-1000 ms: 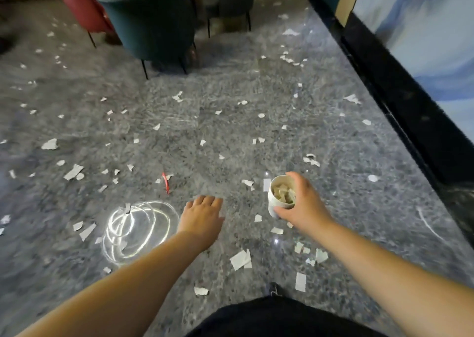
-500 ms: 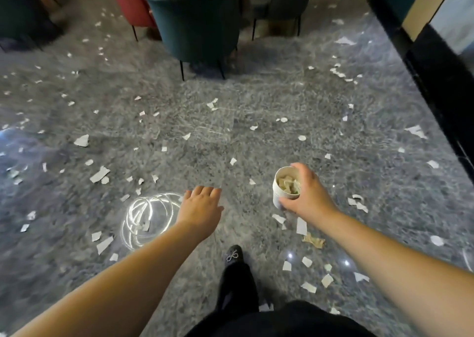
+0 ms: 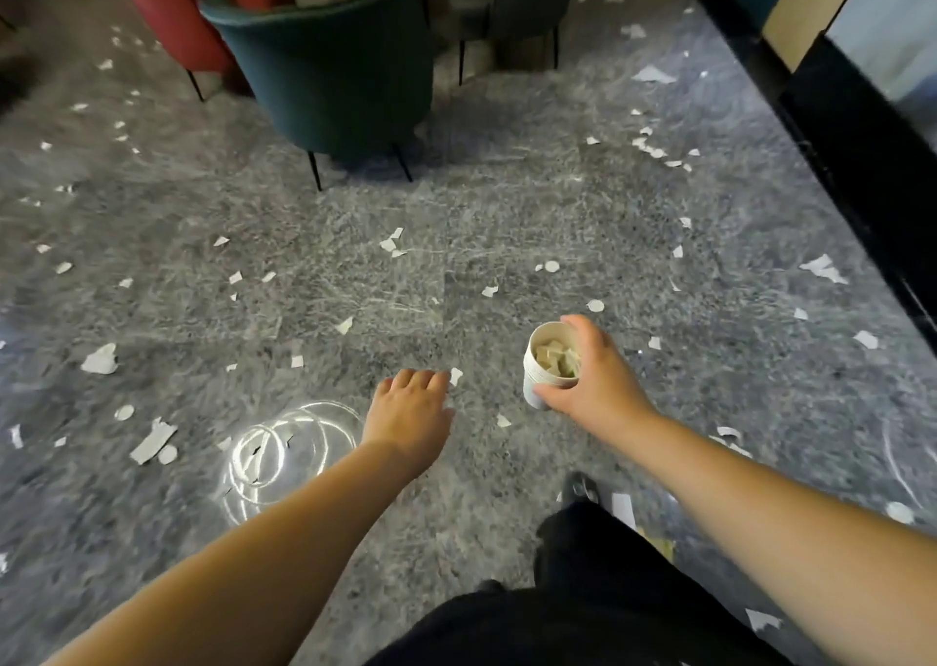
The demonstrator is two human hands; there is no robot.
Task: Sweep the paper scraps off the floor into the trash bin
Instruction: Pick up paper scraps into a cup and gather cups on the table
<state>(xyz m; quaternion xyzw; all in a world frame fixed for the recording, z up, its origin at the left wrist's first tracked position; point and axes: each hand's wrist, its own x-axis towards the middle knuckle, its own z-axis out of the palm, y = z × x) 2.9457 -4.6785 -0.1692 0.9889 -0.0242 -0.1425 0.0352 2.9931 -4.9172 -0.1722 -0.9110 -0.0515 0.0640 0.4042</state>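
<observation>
Grey speckled floor (image 3: 507,198) spreads out on all sides of both grips, littered with white paper scraps (image 3: 152,439); most lie well ahead of and to the left of the left grip. No trash bin in view, no broom either.

Teal chair (image 3: 334,66) stands far ahead of the grips, a red chair (image 3: 172,11) to its left. A ring-shaped light glare (image 3: 284,452) sits on the floor just left of the left forearm.

Right hand (image 3: 593,386): grip closed around a white paper cup (image 3: 537,376), thumb along the near side, fingers over the far rim. Cup is upright and holds a heap of collected scraps.

Left hand (image 3: 410,406): grip released, palm down, fingers loosely extended forward, holding nothing.

Key relation: one small scrap (image 3: 456,375) lies just beyond the left fingertips, slightly to their right, between the two grips. Left hand is clearly nearer; the cup sits further right. Scrap is short, long axis roughly pointing away from the person. Judgement: a short forward-right reach and pinch, then a drop into the cup.
</observation>
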